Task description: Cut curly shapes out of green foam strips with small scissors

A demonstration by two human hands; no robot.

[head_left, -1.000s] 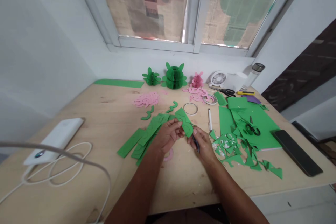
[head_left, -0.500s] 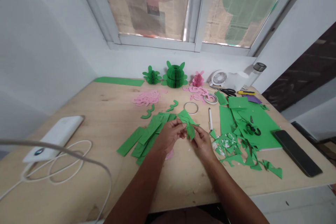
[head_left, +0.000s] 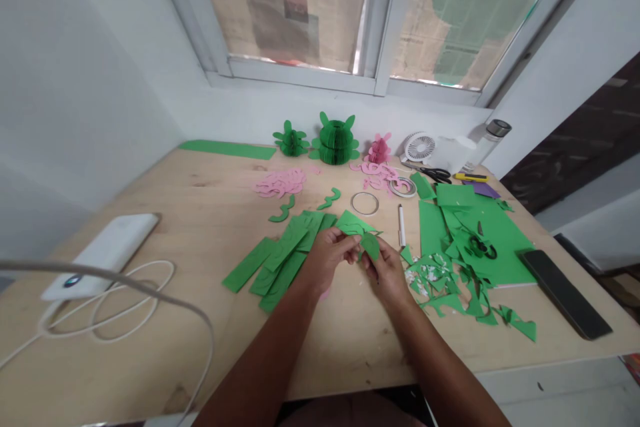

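Note:
My left hand (head_left: 333, 255) is closed, its thumb and fingers pinching a piece of green paper (head_left: 353, 221) with curved lines drawn on it. My right hand (head_left: 387, 267) is closed on the near right part of the same paper, where a rounded flap (head_left: 371, 247) stands out toward me. The fingers partly hide the paper between the two hands. Left of my hands lie overlapping green paper strips (head_left: 267, 273). Two wavy green cutouts (head_left: 329, 199) rest beyond them. Small black-handled scissors (head_left: 481, 247) lie on green sheets (head_left: 510, 250) at the right.
Green scraps (head_left: 445, 280) and a dark phone (head_left: 565, 290) lie to the right, with a white pen (head_left: 401, 225) nearer my hands. Pink cutouts (head_left: 280, 182), a tape roll (head_left: 403, 187) and paper honeycomb figures (head_left: 336, 141) are farther back. A white power bank (head_left: 103, 253) and cable stand left.
The green paper has turned slightly in my hands, and its rounded flap has shifted right and up. Both hands keep their hold. The camera view has moved a little.

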